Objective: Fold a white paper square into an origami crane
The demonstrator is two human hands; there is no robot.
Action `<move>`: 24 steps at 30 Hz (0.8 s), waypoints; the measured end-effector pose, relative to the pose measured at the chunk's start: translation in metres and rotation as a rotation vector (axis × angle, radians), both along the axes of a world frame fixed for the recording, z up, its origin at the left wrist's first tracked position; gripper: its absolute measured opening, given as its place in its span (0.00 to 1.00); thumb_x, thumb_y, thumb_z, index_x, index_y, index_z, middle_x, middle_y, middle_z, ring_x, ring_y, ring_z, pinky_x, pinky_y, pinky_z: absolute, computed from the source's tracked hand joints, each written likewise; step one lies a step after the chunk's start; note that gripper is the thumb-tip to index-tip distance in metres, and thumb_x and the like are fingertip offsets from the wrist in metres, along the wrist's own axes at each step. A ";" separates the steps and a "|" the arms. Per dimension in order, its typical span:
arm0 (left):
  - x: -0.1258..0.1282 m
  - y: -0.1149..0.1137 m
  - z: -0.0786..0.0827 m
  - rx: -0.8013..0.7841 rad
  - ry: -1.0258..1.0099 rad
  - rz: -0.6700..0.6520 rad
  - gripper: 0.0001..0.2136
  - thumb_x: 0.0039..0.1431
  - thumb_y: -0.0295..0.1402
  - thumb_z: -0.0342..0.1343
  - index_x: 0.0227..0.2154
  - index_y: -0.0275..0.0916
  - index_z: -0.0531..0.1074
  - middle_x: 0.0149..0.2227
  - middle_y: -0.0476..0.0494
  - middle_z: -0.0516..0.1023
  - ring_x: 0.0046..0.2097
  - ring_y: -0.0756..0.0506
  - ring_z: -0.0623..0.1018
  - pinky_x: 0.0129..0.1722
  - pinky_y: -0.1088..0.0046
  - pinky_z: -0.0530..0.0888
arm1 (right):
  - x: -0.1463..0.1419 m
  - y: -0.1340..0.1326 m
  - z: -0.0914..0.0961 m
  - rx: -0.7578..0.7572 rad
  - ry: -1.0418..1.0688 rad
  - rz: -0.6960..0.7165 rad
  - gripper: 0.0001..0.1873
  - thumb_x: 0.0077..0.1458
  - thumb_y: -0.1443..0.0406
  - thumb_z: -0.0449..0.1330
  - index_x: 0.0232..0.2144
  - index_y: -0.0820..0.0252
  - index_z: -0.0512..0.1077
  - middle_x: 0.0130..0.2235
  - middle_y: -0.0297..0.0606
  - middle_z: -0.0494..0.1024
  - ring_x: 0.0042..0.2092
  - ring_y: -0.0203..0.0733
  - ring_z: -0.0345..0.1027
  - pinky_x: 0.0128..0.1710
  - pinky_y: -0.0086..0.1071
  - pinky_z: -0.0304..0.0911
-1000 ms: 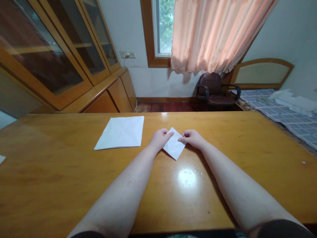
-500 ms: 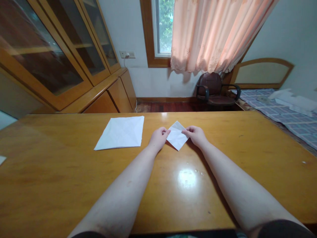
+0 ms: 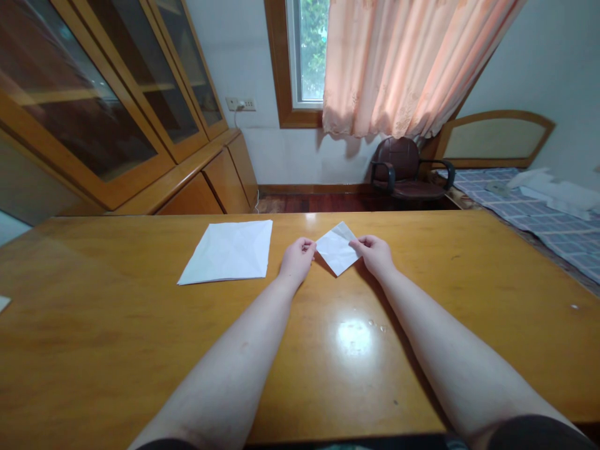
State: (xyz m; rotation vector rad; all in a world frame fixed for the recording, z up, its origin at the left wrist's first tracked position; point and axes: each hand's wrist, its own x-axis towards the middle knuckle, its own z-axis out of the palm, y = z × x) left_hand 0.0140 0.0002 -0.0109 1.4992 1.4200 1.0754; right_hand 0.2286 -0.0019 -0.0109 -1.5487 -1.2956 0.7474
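Note:
A small square of white folded paper (image 3: pixel 338 250) is held up like a diamond a little above the wooden table. My right hand (image 3: pixel 376 255) pinches its right corner, thumb on the near face. At the left corner, the closed fingertips of my left hand (image 3: pixel 297 257) meet the very tip of the paper; how much of it they grip is hard to see. Faint creases cross the paper. To the left of my left hand, a stack of larger white paper sheets (image 3: pixel 229 251) lies flat.
The wooden table (image 3: pixel 140 350) spans the view, with small drops of liquid (image 3: pixel 377 325) near a bright reflection. A white corner of something (image 3: pixel 4 302) shows at the left edge. Beyond stand a glass-door cabinet (image 3: pixel 187 164), an armchair (image 3: pixel 403 164) and a bed (image 3: pixel 515 187).
The folded paper has turned slightly and shifted up and to the right. My left fingers have slid outward from its face to the left tip. My right hand keeps its pinch.

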 end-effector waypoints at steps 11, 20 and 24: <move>0.002 -0.009 0.010 0.310 0.401 -0.155 0.13 0.56 0.33 0.54 0.44 0.39 0.72 0.48 0.41 0.75 0.51 0.44 0.72 0.55 0.66 0.67 | 0.002 0.002 -0.004 -0.070 -0.233 0.116 0.15 0.45 0.54 0.61 0.25 0.61 0.73 0.24 0.36 0.75 0.27 0.38 0.64 0.26 0.30 0.55; 0.006 -0.018 0.008 0.237 0.691 -0.567 0.31 0.50 0.49 0.59 0.55 0.42 0.67 0.61 0.39 0.63 0.62 0.37 0.62 0.63 0.57 0.53 | 0.006 0.008 -0.007 0.001 -0.553 0.124 0.08 0.43 0.64 0.64 0.29 0.60 0.77 0.32 0.39 0.77 0.34 0.40 0.67 0.35 0.32 0.59; 0.005 -0.019 0.010 0.212 0.713 -0.592 0.38 0.44 0.53 0.61 0.58 0.43 0.63 0.64 0.38 0.58 0.64 0.37 0.58 0.64 0.55 0.49 | 0.007 0.008 -0.008 0.060 -0.557 0.143 0.08 0.43 0.65 0.65 0.30 0.59 0.77 0.34 0.39 0.77 0.36 0.41 0.67 0.37 0.33 0.60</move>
